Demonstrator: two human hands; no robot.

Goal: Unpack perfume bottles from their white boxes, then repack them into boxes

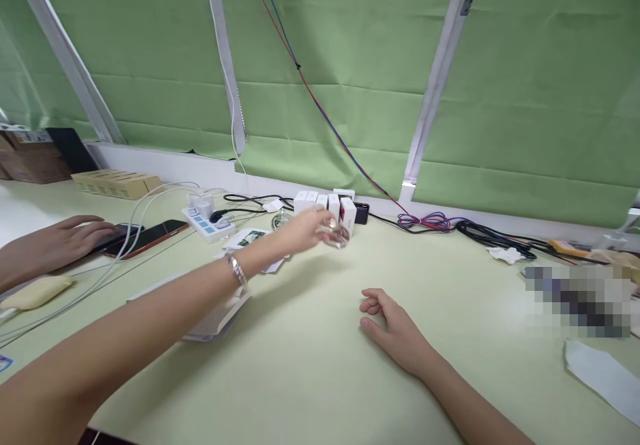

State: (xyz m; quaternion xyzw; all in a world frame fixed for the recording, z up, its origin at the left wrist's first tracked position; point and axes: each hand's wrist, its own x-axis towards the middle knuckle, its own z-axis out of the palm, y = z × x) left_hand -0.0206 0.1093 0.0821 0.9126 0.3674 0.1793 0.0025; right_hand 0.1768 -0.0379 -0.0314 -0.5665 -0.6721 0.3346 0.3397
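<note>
My left hand [306,229], with a silver bracelet [237,271] on the wrist, reaches out over the table. Its fingers are closed on a clear, shiny, roundish object [339,237], held just in front of a row of small white boxes [349,215]. Motion blurs the object, and its exact kind cannot be made out. Nearer to me, on the right, my right hand [395,335] rests at the tabletop, empty, with fingers loosely bent and the thumb apart. Behind my left forearm lie printed sheets [247,237] and another clear round item [280,219].
At left, another person's hand [70,248] lies on a dark device near a phone [153,237]. White cables loop past a power strip [209,226]. A booklet-like item [220,318] sits under my left forearm. Coiled cables [487,237] and white paper [603,375] are at right.
</note>
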